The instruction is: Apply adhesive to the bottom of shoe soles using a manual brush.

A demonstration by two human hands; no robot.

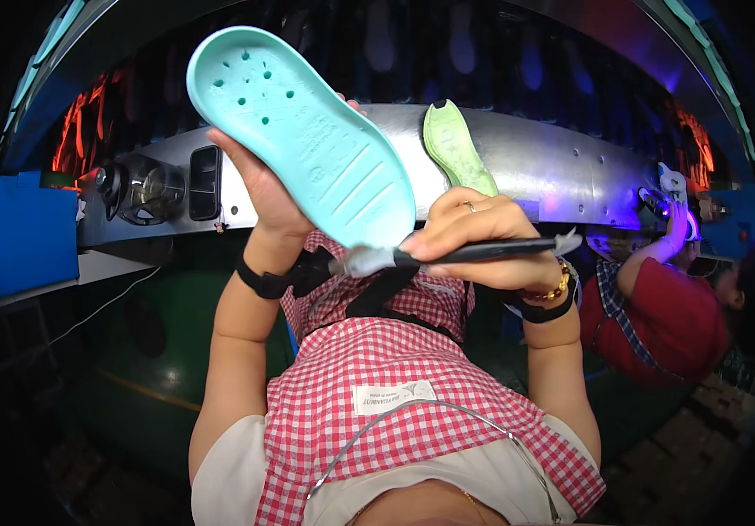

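Observation:
A turquoise shoe sole (325, 149) is held tilted in front of me, its rounded end with several small holes pointing up and to the left. My left hand (265, 188) is closed around its left edge, with fingertips showing past the far side. My right hand (487, 230) grips a black-handled brush (482, 252) lying nearly level. Its pale bristle end is at the sole's lower end; whether it touches the edge I cannot tell. Beyond my right hand, a light green shoe sole (453, 145) lies on the metal worktop.
The metal worktop (552, 175) runs across, with a dark conveyor carrying sole shapes (460, 44) behind it. At left stand a glass pot (149, 188), a black tray (205, 182) and a blue panel (27, 228). A co-worker in red (680, 307) works at right under violet light.

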